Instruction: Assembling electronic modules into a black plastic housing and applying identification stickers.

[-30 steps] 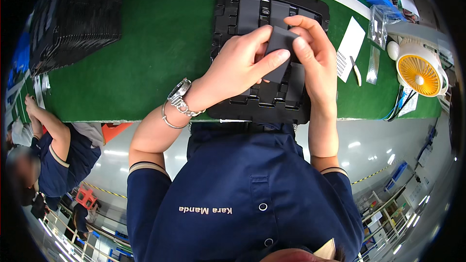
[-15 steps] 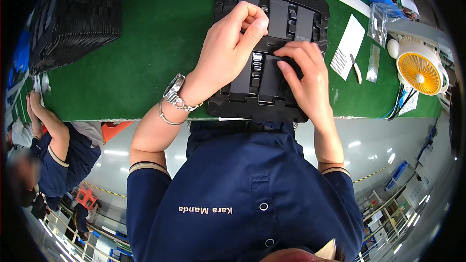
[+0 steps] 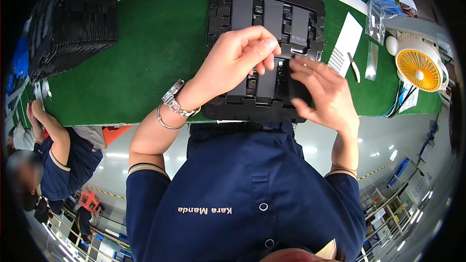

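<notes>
Black tray [image 3: 221,29] on green mat, under both hands, touching fingertips.

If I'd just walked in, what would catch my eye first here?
Two bare hands meet over a black compartmented tray on the green table: the left hand pinches above it, while the right hand holds a dark flat part. At far right sits a small orange-faced fan.
</notes>
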Tool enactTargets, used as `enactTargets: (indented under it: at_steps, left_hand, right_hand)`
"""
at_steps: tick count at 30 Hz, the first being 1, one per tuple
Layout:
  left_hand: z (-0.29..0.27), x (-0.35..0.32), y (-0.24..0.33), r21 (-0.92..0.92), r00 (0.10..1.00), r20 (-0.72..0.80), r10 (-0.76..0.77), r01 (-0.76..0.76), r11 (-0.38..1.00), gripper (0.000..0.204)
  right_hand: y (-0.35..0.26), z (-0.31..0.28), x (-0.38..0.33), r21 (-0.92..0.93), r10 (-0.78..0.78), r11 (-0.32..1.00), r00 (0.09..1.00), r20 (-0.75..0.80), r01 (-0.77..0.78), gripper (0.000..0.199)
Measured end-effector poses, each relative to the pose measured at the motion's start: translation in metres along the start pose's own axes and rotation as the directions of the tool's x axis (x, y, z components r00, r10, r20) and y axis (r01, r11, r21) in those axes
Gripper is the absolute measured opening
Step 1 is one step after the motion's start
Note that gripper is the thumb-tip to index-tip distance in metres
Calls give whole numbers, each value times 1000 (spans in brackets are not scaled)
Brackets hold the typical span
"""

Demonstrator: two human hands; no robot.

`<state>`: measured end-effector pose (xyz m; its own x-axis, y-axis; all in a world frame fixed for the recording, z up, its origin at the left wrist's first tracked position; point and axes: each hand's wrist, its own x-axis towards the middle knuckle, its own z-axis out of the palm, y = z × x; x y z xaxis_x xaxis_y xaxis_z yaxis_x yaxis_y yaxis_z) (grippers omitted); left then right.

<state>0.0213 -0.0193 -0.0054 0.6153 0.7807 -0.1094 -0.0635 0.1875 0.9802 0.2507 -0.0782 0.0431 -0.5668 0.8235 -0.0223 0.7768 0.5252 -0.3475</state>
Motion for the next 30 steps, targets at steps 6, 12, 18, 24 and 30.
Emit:
enactTargets:
  at_steps: [6, 12, 18, 24, 30]
  left_hand:
    - [3, 0, 6, -229, 978, 161, -135, 170, 958, 60]
    - [-4, 0, 14, -727, 969, -143, -200, 34, 686, 39]
    - [-17, 4, 7, -295, 904, -428, -6, -134, 946, 22]
    - [-15, 2, 6, -44, 919, -387, 79, -104, 994, 20]
    - [-14, 3, 5, 66, 913, -388, 128, -110, 992, 22]
  right_hand:
    - [9, -10, 49, -344, -334, 926, 765, -550, 157, 23]
    - [-22, 9, 90, -367, -549, 835, 583, -599, 409, 27]
    - [-14, 19, 82, 590, 189, 790, 851, -490, 165, 10]
    - [-9, 28, 82, 894, 348, 439, 934, -74, -93, 19]
    - [-14, 28, 80, 876, 303, 471, 952, -51, -103, 16]
